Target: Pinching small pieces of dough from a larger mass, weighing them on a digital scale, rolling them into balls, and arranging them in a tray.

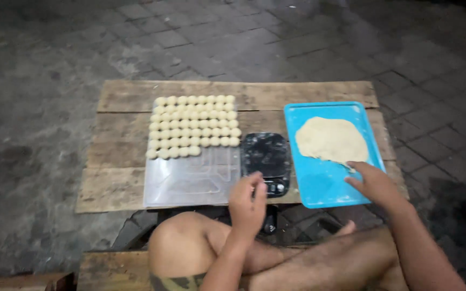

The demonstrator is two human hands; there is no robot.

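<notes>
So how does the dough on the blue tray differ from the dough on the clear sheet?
The tray dough is one flat, irregular slab; the sheet dough is many small balls in neat rows. The right hand touches the slab's edge; no hand touches the balls. Both are the same pale cream.

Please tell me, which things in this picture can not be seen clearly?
- Left hand: the curled fingers hide what is in its grip, if anything.
- Scale: its display is too small and partly behind the left hand.
- Right hand: the fingertips cover the edge of the dough on the blue tray, so a pinch cannot be confirmed.
- Dough balls: blurred, so surfaces are unclear.
</notes>
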